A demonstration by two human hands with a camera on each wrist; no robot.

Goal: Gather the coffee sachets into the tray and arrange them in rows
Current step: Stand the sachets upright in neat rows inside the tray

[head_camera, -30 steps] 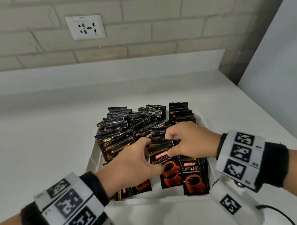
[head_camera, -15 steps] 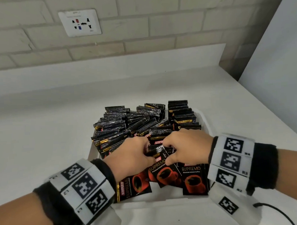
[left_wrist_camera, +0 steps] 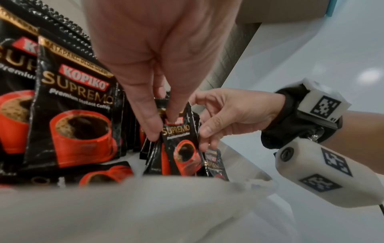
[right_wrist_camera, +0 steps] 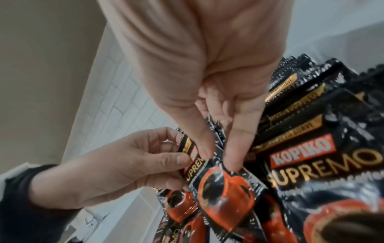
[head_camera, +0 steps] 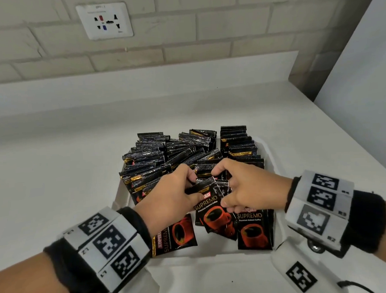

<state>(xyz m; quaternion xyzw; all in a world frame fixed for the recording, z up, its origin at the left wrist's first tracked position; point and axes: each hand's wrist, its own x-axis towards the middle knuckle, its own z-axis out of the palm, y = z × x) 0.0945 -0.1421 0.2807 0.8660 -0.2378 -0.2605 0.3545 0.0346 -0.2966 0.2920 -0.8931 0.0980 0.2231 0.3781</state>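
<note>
A white tray [head_camera: 117, 201] on the counter is packed with black Kopiko coffee sachets [head_camera: 183, 153] standing in rough rows. At the front middle of the tray a small bunch of sachets [head_camera: 209, 212] stands nearly upright. My left hand [head_camera: 190, 187] pinches its left side and my right hand [head_camera: 222, 188] pinches its right side. In the left wrist view my left fingers [left_wrist_camera: 153, 129] grip the bunch [left_wrist_camera: 182, 148] opposite my right hand [left_wrist_camera: 209, 131]. The right wrist view shows my right fingertips [right_wrist_camera: 232, 157] on the bunch [right_wrist_camera: 226, 189]. One sachet [head_camera: 175, 235] lies flat at the front left, another [head_camera: 255, 232] at the front right.
The tray sits on a white counter [head_camera: 56, 174] against a brick wall with a socket [head_camera: 104, 20]. A pale panel [head_camera: 362, 94] closes the right side. A black cable [head_camera: 353, 285] trails at the lower right. Bare counter lies left of and behind the tray.
My left hand has moved up and right to meet the right hand. Both now pinch the same bunch of sachets, which has tilted more upright.
</note>
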